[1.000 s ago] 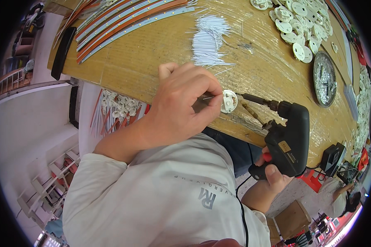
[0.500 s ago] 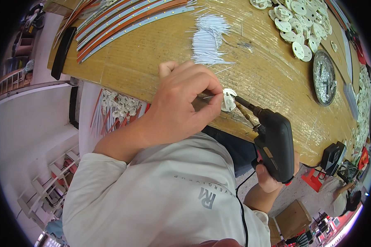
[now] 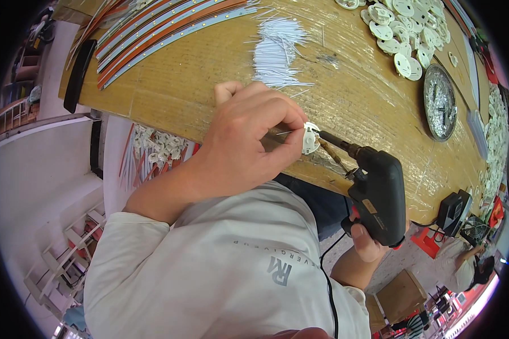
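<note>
Right hand [image 3: 367, 240], lower right of the frame, wraps tight round a black soldering gun [image 3: 378, 195], tip meeting a small white disc [image 3: 310, 138] at centre. Left hand [image 3: 240, 144] pinches that disc and a thin wire at the tabletop [image 3: 209, 85] edge. White wire bundle [image 3: 277, 51] and more discs [image 3: 404, 28] lie up top.

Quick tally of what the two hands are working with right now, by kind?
Small white disc, pinched in the left hand: 1
Thin white wire, at that disc: 1
Black soldering gun, in the right hand, tip at the disc: 1
Total: 3
</note>
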Demonstrator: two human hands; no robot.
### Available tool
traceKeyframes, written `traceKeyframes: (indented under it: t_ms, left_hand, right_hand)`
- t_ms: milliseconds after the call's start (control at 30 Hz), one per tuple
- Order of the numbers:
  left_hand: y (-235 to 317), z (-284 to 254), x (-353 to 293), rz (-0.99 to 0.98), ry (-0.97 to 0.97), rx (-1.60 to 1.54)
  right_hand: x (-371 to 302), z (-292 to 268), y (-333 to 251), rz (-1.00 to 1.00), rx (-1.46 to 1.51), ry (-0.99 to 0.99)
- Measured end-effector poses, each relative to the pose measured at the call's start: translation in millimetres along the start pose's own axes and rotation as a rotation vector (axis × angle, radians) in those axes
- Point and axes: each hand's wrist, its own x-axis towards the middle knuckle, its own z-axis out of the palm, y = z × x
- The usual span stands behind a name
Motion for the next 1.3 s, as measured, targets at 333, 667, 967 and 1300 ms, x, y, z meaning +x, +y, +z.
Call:
traceKeyframes:
  t_ms: [333,667,967,1300]
  left_hand:
    - [2.1,0.2,2.7,-0.049,-0.016,-0.026]
    - [0.7,0.4,2.4,-0.052,-0.018,-0.025]
    - [0.2,1.6,3.0,-0.044,-0.005,-0.036]
    - [-0.5,3.2,2.0,-0.050,0.001,-0.032]
  right_hand:
    - [4.7,2.9,-6.5,-0.076,-0.103,-0.033]
    - [6.3,1.5,-6.3,-0.088,-0.112,-0.057]
    - [8.1,0.8,-7.2,-0.092,-0.127,-0.068]
    - [6.6,1.4,-2.4,-0.106,-0.105,-0.064]
